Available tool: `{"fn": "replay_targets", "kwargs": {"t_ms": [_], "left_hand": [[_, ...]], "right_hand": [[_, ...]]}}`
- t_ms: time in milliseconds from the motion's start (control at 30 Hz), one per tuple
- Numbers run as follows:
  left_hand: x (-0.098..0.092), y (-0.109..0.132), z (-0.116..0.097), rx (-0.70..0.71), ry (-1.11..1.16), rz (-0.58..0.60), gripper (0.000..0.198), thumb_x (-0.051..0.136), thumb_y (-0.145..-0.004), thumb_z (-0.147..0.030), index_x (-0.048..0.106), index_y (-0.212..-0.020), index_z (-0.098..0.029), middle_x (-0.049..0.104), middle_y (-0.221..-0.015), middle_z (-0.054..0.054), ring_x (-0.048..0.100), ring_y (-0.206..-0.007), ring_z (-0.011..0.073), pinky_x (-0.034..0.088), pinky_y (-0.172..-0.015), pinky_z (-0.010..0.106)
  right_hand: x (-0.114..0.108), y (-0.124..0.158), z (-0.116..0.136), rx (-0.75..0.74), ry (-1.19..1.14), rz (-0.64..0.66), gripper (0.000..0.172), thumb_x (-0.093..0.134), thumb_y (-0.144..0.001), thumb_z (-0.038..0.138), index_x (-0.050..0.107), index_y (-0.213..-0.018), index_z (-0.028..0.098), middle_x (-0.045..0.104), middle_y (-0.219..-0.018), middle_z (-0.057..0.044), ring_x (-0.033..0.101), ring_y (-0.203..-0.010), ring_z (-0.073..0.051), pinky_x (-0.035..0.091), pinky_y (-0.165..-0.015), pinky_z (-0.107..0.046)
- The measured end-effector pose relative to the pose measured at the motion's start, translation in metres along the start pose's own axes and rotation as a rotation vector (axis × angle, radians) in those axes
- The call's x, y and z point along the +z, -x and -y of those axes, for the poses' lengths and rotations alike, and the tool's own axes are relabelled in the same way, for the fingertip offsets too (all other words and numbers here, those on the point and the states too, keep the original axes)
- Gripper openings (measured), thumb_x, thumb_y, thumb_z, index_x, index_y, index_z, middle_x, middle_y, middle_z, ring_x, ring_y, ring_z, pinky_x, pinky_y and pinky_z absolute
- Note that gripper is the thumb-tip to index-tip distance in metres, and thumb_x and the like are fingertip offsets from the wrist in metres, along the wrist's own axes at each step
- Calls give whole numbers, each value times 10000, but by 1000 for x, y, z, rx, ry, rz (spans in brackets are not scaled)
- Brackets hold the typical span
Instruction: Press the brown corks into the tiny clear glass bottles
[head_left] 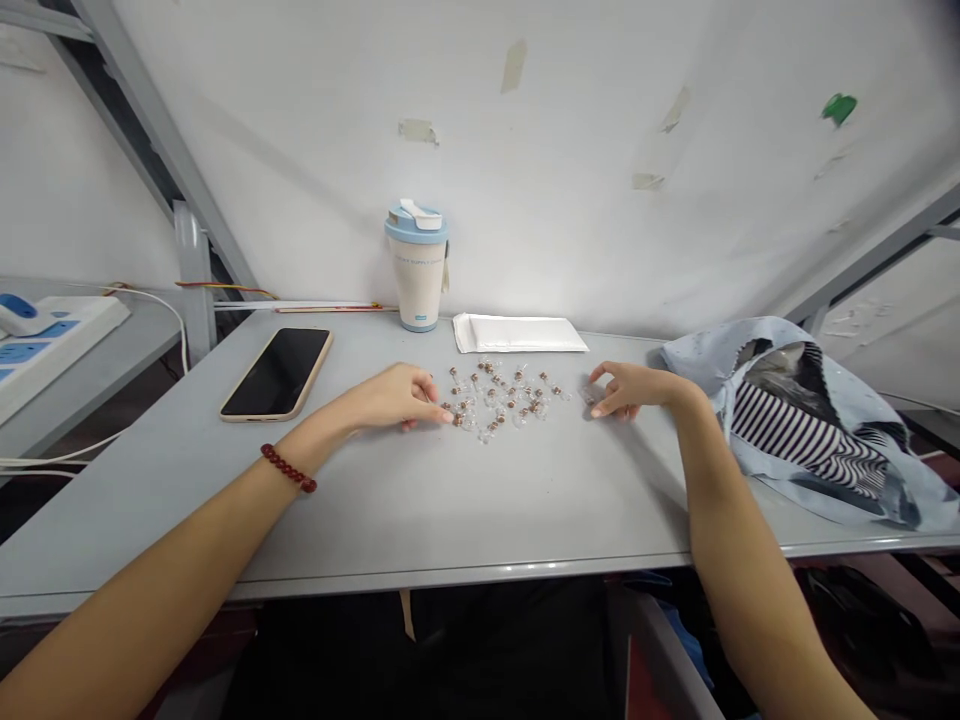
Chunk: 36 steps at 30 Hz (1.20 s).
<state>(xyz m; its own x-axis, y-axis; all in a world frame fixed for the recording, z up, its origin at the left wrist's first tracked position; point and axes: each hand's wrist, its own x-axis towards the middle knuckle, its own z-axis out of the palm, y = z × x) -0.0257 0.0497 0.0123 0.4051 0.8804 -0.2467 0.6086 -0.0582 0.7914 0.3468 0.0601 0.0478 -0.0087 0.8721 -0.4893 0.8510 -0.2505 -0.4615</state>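
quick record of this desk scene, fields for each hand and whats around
left hand: fingertips at the edge of a cluster of tiny clear corked bottles, red bead bracelet on the wrist
right hand: fingers at a small grey item, to the right of the cluster
surface: grey table
also on table: phone in a beige case, blue-lidded cream tumbler, white padded envelope, light blue and striped fabric
beside table: power strip

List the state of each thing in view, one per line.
Phone, face up, screen dark
Cup, upright, lid on
Envelope, lying flat
Tiny clear bottles, scattered in a cluster
Blue cloth, crumpled
Left hand, fingertips at the bottles
Right hand, curled beside the bottles
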Motion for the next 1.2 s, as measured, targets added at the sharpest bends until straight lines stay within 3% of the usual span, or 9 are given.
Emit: {"fn": "replay_targets", "kwargs": {"t_ms": [100,233,533,733,833,933,1000,1133,1200], "left_hand": [[-3,-9,12,125,-270,-269,1011,836,-471,-581,507,-1337,-175,550,-1369,199,494,-1259,410,453,-973,512],[6,-20,19,191,-330,-78,1390,816,-480,-631,93,-1564,-147,135,-1632,227,150,-1490,416,243,-1171,515],[33,-28,8,330,-311,-56,1234,743,-612,-687,169,-1556,-137,219,-1616,214,231,-1477,382,250,-1182,501],[38,-21,8,347,-283,-79,1089,698,-714,-636,216,-1543,-120,246,-1608,203,253,-1472,351,281,-1177,459],[33,-17,5,364,-202,-195,908,684,-755,-573,357,-1480,-135,363,-1550,190,380,-1402,329,350,-1131,454],[22,-7,-6,306,-34,-352,482,634,-818,-468,623,-1157,-126,645,-1223,153,614,-1114,269,491,-953,406],[18,2,-15,245,150,-171,303,611,-837,-438,660,-892,-143,703,-857,78,665,-781,191,536,-727,325],[32,19,-28,105,296,746,238,690,-796,-406,678,-783,-169,690,-664,24,624,-535,134,494,-517,244],[47,22,-30,32,258,1012,197,712,-794,-373,685,-781,-178,711,-683,29,654,-564,139,495,-515,225]], "right_hand": [[9,-8,2,-68,15,97,956,859,-558,357,404,-1374,154,663,-688,-3,609,-600,-189,498,-655,-353],[30,-17,21,-203,57,99,1077,866,-549,340,335,-1469,165,601,-723,25,568,-637,-165,452,-627,-304],[65,-24,46,-407,94,-20,1050,858,-569,455,414,-1452,100,568,-741,19,555,-729,-187,387,-649,-296],[67,-17,48,-438,43,-35,1004,830,-639,452,374,-1459,96,634,-759,-2,582,-728,-192,410,-655,-304],[58,-6,48,-454,-62,-52,777,814,-675,407,479,-1323,139,649,-754,4,569,-696,-164,423,-643,-291],[54,9,51,-524,-223,54,370,773,-731,412,594,-949,173,600,-671,34,532,-611,-111,420,-575,-249],[61,20,58,-565,-274,271,315,753,-757,436,585,-780,170,589,-618,39,542,-566,-92,419,-537,-226],[97,34,75,-549,-92,980,319,736,-785,445,649,-782,138,671,-637,12,594,-518,-75,407,-487,-188],[116,36,82,-534,2,1207,319,709,-817,449,672,-809,133,678,-628,17,598,-491,-62,367,-439,-165]]}}
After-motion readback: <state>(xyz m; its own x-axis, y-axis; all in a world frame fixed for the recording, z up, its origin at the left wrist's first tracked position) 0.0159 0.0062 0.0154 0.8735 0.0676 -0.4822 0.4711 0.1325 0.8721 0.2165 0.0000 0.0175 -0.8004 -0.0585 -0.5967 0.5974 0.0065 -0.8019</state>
